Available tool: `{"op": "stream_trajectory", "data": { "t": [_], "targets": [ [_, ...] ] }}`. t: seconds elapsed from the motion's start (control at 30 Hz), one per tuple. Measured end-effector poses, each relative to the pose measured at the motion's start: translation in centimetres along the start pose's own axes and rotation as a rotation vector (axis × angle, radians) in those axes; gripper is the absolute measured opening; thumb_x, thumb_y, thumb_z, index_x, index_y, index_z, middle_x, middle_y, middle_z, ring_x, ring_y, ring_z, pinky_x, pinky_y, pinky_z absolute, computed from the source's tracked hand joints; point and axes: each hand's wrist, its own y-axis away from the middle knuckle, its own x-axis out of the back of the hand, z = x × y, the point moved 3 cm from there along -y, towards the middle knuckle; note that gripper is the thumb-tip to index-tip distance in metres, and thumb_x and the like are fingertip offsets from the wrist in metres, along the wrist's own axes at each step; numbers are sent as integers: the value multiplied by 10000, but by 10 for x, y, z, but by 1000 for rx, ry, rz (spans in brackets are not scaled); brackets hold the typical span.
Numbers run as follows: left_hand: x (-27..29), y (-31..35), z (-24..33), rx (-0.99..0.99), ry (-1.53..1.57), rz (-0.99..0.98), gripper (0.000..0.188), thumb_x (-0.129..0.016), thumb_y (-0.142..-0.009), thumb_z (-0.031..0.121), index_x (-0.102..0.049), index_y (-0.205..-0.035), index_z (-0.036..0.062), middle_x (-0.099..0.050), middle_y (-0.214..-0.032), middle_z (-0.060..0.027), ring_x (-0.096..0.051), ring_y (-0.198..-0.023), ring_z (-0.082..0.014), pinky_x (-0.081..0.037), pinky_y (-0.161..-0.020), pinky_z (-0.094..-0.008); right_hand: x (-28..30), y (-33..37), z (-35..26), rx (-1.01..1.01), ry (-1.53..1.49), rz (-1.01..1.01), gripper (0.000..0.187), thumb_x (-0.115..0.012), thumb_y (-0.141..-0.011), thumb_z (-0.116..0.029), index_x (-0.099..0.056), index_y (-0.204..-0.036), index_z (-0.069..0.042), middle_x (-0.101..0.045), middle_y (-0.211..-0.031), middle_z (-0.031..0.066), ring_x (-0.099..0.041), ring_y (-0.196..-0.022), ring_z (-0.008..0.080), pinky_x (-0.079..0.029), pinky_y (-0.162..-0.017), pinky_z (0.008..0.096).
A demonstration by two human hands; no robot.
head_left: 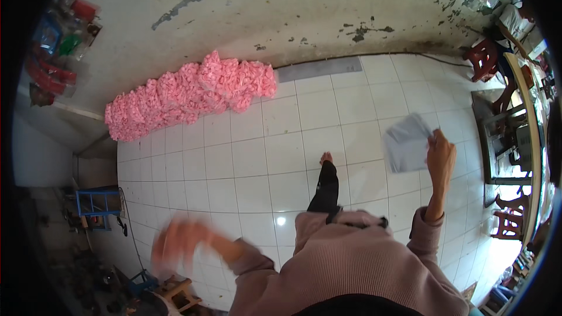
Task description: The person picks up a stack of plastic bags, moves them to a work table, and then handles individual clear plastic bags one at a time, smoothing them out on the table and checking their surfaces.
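My right hand [441, 155] is closed on the edge of a thin, translucent grey plastic sheet or bag [407, 145], which hangs out to the left of my fingers above the tiles. What kind of sheet it is, I cannot make out for certain. Out to the left, my left hand [184, 243] is smeared by motion over the floor, and its fingers are too blurred to read. Nothing can be made out in it. One bare foot [326, 158] shows below my dark trouser leg.
Bundled pink pieces in clear wrap [193, 93] lie along the wall, beside a flat grey strip [321, 69]. A long table [527, 140] and red stools [508, 222] stand at the right. A blue metal frame [98, 202] and a wooden stool [178, 294] are at the left.
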Motion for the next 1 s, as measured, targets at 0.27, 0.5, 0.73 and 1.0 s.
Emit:
{"op": "stream_trajectory", "data": {
  "t": [0.27,0.5,0.73,1.0],
  "targets": [
    [200,102,-315,1435,466,1002,777,-338,-781,634,-387,-1192,-24,-455,-1163,-208,-425,-1107,-305,-325,-934,-462,18,-96,-74,-146,-555,-37,118,-532,-803,-103,-573,-839,1,-561,-578,60,-486,-394,123,-355,-399,262],
    [320,77,-340,25,435,1535,890,-289,-743,695,-235,-1301,4,-359,-1278,-162,-358,-1169,-324,-318,-947,-462,-7,-160,-65,-213,-874,-2,163,-588,-771,-124,-598,-817,32,-532,-604,14,-362,-421,47,-282,-370,203],
    [414,99,-319,216,151,1826,568,-368,-822,452,-447,-1156,0,-490,-1132,-129,-476,-1043,-264,-378,-901,-395,-58,-256,-49,-207,-798,-177,122,-521,-792,-80,-587,-833,14,-579,-622,54,-386,-380,52,-293,-319,200],
    [524,174,-370,126,-44,2102,298,-387,-774,140,-525,-1013,28,-540,-1010,-78,-522,-948,-237,-424,-842,-376,-164,-390,-7,-252,-793,-372,126,-548,-731,-81,-574,-783,30,-532,-587,29,-430,-381,94,-326,-333,215]
  ]
}}
